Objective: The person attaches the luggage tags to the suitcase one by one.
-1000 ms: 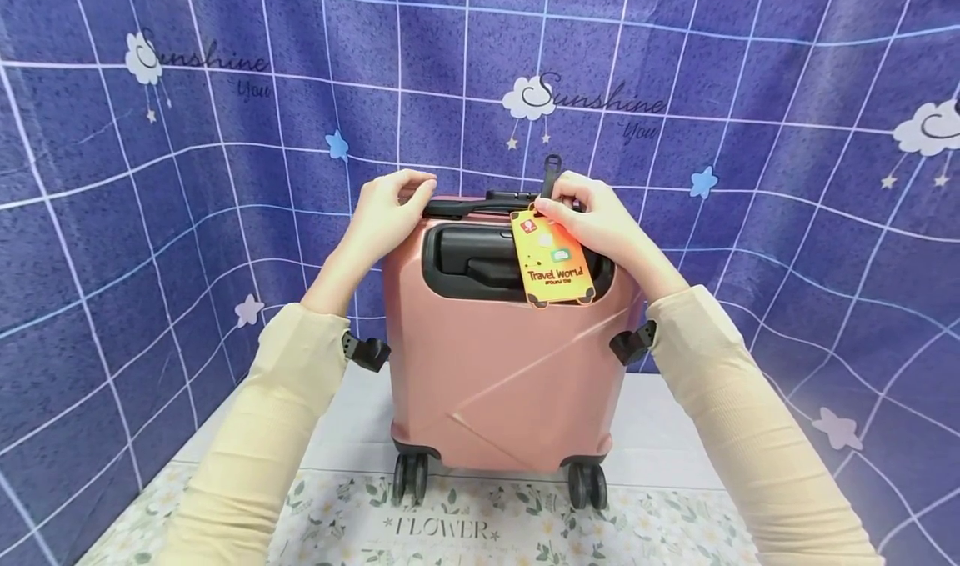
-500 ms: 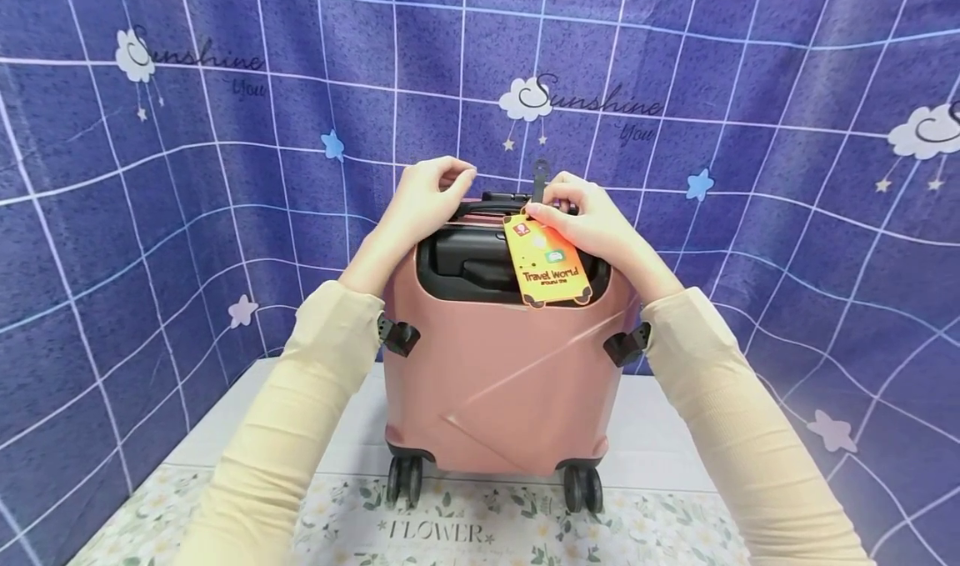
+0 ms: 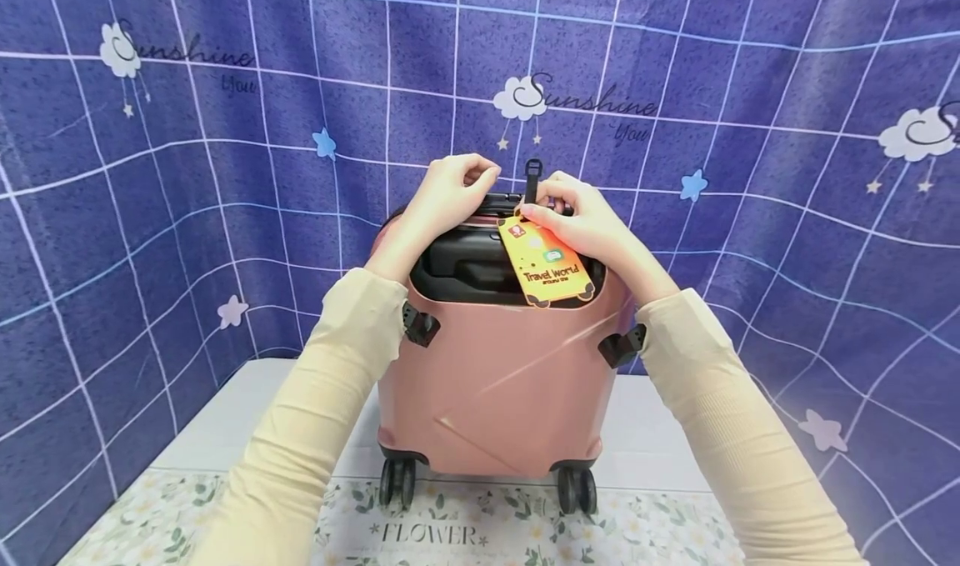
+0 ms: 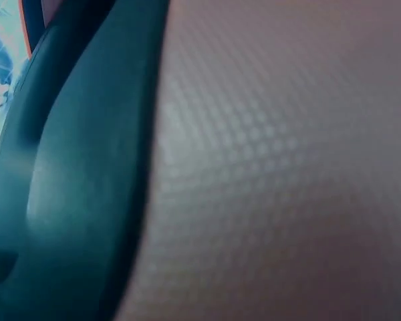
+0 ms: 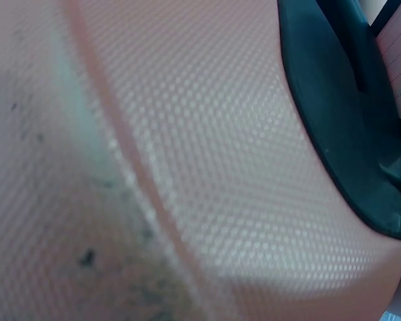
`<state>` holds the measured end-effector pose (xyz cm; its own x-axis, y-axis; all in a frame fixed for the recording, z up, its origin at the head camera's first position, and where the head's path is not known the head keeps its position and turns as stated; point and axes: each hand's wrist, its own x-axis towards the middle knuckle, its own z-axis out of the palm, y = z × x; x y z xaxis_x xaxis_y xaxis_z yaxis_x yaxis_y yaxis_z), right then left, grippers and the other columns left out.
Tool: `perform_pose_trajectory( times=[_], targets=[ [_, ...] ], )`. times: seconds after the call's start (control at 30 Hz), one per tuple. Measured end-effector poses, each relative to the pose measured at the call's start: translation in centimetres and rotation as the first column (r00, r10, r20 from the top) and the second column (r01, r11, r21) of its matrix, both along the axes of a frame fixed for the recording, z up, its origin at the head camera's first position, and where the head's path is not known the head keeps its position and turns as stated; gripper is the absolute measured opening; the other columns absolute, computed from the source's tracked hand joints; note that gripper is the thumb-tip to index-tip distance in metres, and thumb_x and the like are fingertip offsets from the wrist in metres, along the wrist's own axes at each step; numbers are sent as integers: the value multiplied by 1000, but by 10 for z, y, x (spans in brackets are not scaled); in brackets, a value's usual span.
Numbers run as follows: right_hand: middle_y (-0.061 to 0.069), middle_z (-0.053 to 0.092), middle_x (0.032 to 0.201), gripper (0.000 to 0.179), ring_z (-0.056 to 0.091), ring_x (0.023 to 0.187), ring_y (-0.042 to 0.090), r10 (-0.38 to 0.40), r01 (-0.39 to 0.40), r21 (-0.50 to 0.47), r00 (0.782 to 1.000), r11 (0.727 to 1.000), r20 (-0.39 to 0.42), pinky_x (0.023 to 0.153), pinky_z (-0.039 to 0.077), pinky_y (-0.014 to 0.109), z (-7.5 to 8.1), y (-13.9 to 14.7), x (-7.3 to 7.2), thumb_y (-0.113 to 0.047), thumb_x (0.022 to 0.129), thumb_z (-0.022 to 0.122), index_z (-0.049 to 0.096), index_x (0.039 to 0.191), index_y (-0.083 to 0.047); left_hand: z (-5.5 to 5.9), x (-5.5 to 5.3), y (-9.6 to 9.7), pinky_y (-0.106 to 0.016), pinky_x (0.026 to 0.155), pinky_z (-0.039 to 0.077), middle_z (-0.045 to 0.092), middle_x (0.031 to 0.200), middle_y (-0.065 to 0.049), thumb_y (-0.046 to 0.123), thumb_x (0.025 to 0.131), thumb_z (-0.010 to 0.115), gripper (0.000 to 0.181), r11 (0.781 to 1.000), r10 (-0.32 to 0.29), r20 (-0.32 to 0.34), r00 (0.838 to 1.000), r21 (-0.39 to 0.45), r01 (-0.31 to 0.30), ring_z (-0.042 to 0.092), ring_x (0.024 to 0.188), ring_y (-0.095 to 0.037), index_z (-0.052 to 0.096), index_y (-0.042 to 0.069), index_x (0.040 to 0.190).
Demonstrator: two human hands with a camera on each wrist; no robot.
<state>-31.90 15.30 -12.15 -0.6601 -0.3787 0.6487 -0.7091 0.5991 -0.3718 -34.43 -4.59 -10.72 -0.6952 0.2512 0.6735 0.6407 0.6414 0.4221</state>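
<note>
A pink hard-shell suitcase [image 3: 495,383] stands upright, its black handle recess [image 3: 457,257] toward me in the head view. My right hand [image 3: 583,214] pinches a yellow-orange luggage tag [image 3: 553,270] at its top, by the black strap [image 3: 532,184]. The strap's buckle end sticks up above the fingers, and the tag hangs tilted over the recess. Left of it, my left hand [image 3: 448,192] is over the suitcase's top edge, fingers loosely bent, with nothing visible in them. Both wrist views show mostly textured shell [image 4: 267,167] and the black recess rim [image 5: 341,134]; neither shows the fingers.
Black wheels [image 3: 397,483] hold the suitcase on a white surface, with a flower-printed cloth [image 3: 225,516] in front. A blue-purple gridded curtain [image 3: 420,74] hangs close behind and along both sides. A black combination lock [image 3: 504,200] sits on the suitcase's top edge.
My left hand has moved right along the suitcase's top, off its left corner and closer to the tag. The right hand keeps its pinch; the tag tilts slightly more.
</note>
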Motion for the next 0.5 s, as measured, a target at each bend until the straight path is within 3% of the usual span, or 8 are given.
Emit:
perform_pose_trajectory(
  times=[0.13, 0.27, 0.5],
  targets=[
    [1, 44, 80, 22, 40, 76, 16, -6, 6, 5, 1000, 1000, -5, 65, 30, 26, 1, -1, 0, -23, 88, 62, 56, 74, -8, -3, -1, -1, -30, 93, 48, 68, 112, -7, 27, 97, 51, 30, 1000, 14, 2, 1000, -8, -14, 64, 102, -18, 66, 8, 114],
    [1, 43, 78, 22, 39, 74, 17, -22, 22, 1, 1000, 1000, -10, 64, 29, 26, 1, -1, 1, -23, 87, 63, 56, 73, -7, -3, -1, 0, -34, 93, 45, 67, 113, -6, 29, 97, 47, 32, 993, 58, 8, 998, -104, -57, 61, 104, -20, 65, 10, 116],
    [1, 44, 80, 24, 39, 73, 17, -37, 37, 5, 999, 999, 1, 62, 28, 26, 1, -1, 1, -25, 88, 63, 56, 73, -8, -3, 0, 3, -40, 89, 44, 65, 108, -4, 34, 99, 41, 33, 934, 183, 15, 983, -315, -169, 59, 101, -24, 66, 14, 105]
  ],
)
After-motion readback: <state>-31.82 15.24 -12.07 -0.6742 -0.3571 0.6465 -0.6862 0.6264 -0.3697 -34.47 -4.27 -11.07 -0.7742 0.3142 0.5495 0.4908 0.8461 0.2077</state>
